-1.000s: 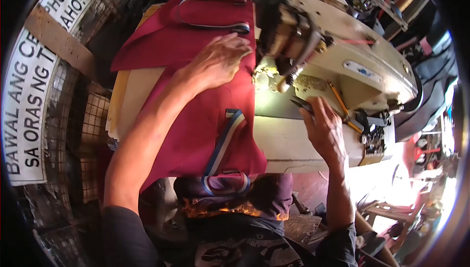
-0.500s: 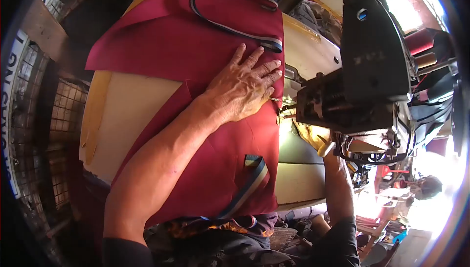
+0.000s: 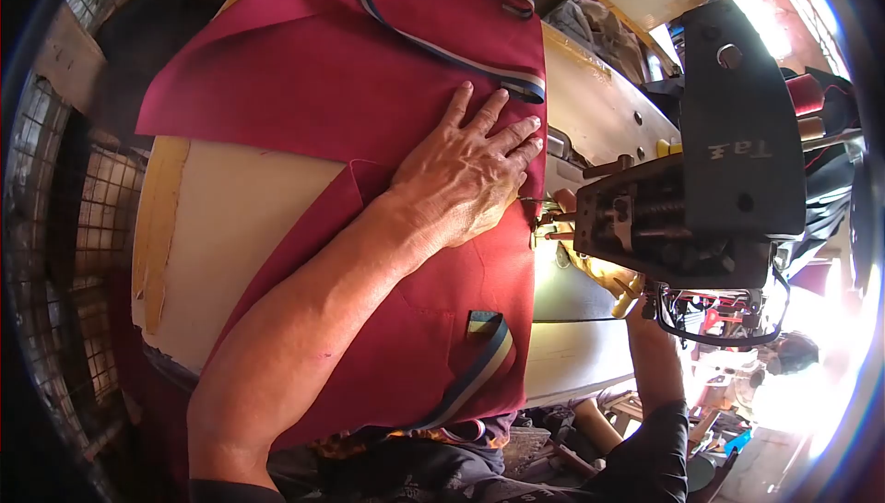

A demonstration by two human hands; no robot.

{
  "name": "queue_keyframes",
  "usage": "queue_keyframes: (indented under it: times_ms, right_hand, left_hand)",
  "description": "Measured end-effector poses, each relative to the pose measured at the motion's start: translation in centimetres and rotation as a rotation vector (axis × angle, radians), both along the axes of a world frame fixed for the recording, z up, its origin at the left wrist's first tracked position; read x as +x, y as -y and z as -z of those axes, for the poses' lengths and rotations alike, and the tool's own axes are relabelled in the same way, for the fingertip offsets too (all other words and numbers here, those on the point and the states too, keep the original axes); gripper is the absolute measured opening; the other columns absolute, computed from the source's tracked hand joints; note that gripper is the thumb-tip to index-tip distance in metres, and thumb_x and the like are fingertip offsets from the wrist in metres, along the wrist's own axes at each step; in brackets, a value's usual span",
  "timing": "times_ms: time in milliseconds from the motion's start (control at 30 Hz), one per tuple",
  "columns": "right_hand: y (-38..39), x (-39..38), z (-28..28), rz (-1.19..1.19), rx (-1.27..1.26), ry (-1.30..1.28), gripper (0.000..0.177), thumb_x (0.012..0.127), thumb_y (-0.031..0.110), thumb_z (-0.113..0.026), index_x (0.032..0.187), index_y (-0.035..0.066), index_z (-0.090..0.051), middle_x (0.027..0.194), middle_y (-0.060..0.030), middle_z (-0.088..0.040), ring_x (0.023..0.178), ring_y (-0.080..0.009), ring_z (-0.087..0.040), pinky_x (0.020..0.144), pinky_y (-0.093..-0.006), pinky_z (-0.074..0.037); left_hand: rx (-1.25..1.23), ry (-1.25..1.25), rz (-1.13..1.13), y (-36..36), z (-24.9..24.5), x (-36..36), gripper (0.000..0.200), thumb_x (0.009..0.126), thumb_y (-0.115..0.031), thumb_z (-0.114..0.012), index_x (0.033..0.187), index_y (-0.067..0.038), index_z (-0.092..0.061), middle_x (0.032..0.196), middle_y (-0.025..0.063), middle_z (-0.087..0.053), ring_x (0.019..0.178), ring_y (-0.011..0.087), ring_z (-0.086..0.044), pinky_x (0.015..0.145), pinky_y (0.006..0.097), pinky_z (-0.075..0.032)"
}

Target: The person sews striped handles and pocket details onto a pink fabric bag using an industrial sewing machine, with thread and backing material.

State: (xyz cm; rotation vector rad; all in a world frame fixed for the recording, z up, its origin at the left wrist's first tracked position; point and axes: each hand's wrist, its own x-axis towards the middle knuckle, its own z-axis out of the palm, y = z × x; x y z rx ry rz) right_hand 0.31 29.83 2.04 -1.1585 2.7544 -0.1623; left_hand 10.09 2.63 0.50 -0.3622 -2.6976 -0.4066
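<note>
A large maroon cloth [image 3: 304, 70] lies spread over the sewing table, its right edge at the needle area of a dark sewing machine [image 3: 737, 134]. My left hand [image 3: 470, 166] rests flat on the cloth, fingers spread, just left of the presser foot [image 3: 544, 226]. A striped ribbon [image 3: 452, 56] in dark blue, white and grey loops across the upper cloth. Another striped strip [image 3: 479, 365] lies on the lower part. Beyond the needle, my right hand [image 3: 604, 272] reaches under the machine head, brightly lit and partly covered; its grip is hidden.
The pale tabletop [image 3: 249, 199] shows left of the cloth and again on the right. A red thread spool [image 3: 805, 94] sits behind the machine. Wire mesh [image 3: 101, 208] stands along the left side. Clutter and glare fill the lower right.
The view has shifted, so the machine and cloth appear farther right and slightly lower. Fingertips of my right hand now show behind the needle. My left hand stays flat on the cloth.
</note>
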Motion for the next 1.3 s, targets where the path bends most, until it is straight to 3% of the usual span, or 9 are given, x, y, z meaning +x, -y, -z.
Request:
queue_keyframes:
  times_ms: [433, 500, 600, 667, 833, 967, 1067, 1167, 1300]
  right_hand:
    - [-9.4, 13.1, -1.5, 0.632, -0.572, 0.007, 0.043, 0.096, 0.006, -0.063, 0.138, 0.001, -0.055, 0.11, -0.0218, -0.062, 0.096, -0.0378, -0.065, 0.081, -0.0467, -0.052]
    - [-11.9, 14.8, -0.9, 0.578, -0.362, -0.268, 0.04, 0.098, 0.006, -0.064, 0.138, 0.005, -0.058, 0.093, -0.0122, -0.056, 0.08, -0.0214, -0.056, 0.071, -0.0373, -0.05]
    - [-11.8, 15.8, 0.3, 0.617, -0.395, -0.428, 0.042, 0.097, 0.006, -0.065, 0.138, 0.007, -0.061, 0.094, -0.0126, -0.057, 0.08, -0.0253, -0.058, 0.069, -0.0395, -0.05]
    - [-11.6, 15.6, 0.2, 0.517, -0.342, -0.489, 0.041, 0.096, 0.007, -0.066, 0.137, 0.007, -0.064, 0.096, -0.0121, -0.059, 0.086, -0.0287, -0.058, 0.077, -0.0439, -0.049]
    - [-10.1, 15.6, -1.3, 0.309, -0.334, -0.708, 0.038, 0.092, 0.01, -0.071, 0.13, 0.008, -0.068, 0.101, -0.0087, -0.062, 0.094, -0.0304, -0.06, 0.085, -0.0462, -0.048]
    - [-2.2, 20.1, -7.1, -0.063, -0.659, -0.526, 0.038, 0.082, 0.003, -0.077, 0.119, 0.006, -0.073, 0.117, -0.0121, -0.066, 0.11, -0.0336, -0.063, 0.093, -0.0444, -0.055]
    - [6.7, 20.4, -14.1, -0.218, -0.868, -0.596, 0.085, 0.075, 0.009, -0.086, 0.152, 0.008, -0.049, 0.154, -0.0266, -0.042, 0.14, -0.0433, -0.046, 0.112, -0.0511, -0.043]
    - [13.1, 16.3, -19.0, -0.207, -1.02, -0.68, 0.118, 0.067, 0.016, -0.095, 0.163, 0.009, -0.027, 0.16, -0.0266, -0.035, 0.144, -0.0452, -0.04, 0.116, -0.0498, -0.038]
    - [18.4, 17.0, -20.9, -0.704, -0.887, 0.032, 0.092, 0.077, 0.01, -0.088, 0.156, 0.011, -0.042, 0.141, -0.0139, -0.062, 0.121, -0.0256, -0.062, 0.105, -0.0376, -0.052]
  left_hand:
    - [0.011, 0.027, -0.033, 0.3, -0.5, -0.4, 0.057, 0.103, -0.042, -0.056, 0.143, -0.002, -0.056, 0.154, 0.0134, -0.051, 0.149, 0.0333, -0.038, 0.125, 0.0549, -0.022]
    - [0.012, 0.082, -0.037, 0.2, -0.2, -0.9, 0.054, 0.102, -0.04, -0.057, 0.141, -0.002, -0.058, 0.154, 0.0126, -0.051, 0.15, 0.0316, -0.038, 0.125, 0.056, -0.022]
    - [0.174, 0.014, -0.122, 1.2, -1.7, -1.1, 0.037, 0.102, -0.028, -0.058, 0.129, -0.003, -0.064, 0.132, 0.0169, -0.066, 0.127, 0.0355, -0.059, 0.108, 0.048, -0.046]
    - [0.384, -0.15, -0.212, 2.6, -3.2, -1.1, 0.027, 0.102, -0.021, -0.058, 0.118, -0.001, -0.066, 0.114, 0.0205, -0.071, 0.105, 0.0425, -0.067, 0.088, 0.0463, -0.055]
    - [0.291, -0.265, -0.394, 10.3, -15.0, 4.5, 0.029, 0.104, -0.025, -0.059, 0.118, 0.0, -0.065, 0.108, 0.0246, -0.07, 0.101, 0.0393, -0.07, 0.085, 0.0433, -0.053]
    - [0.461, -0.345, -0.256, 12.2, -24.0, 14.2, 0.024, 0.107, -0.022, -0.059, 0.117, -0.001, -0.066, 0.088, 0.0019, -0.067, 0.078, 0.0078, -0.057, 0.071, 0.0292, -0.049]
    - [0.645, -0.333, -0.185, 11.7, -28.5, 22.2, 0.03, 0.107, -0.017, -0.06, 0.129, 0.002, -0.063, 0.109, -0.001, -0.07, 0.096, 0.005, -0.062, 0.085, 0.0218, -0.051]
    - [0.501, -0.335, -0.298, 12.0, -31.9, 32.5, 0.034, 0.108, -0.014, -0.055, 0.138, -0.001, -0.06, 0.127, 0.007, -0.07, 0.117, 0.0118, -0.063, 0.107, 0.029, -0.045]
    - [0.336, -0.76, -0.13, 12.5, -29.9, 43.3, 0.039, 0.099, -0.017, -0.068, 0.133, 0.002, -0.062, 0.127, 0.0134, -0.069, 0.114, 0.0206, -0.066, 0.1, 0.0355, -0.052]
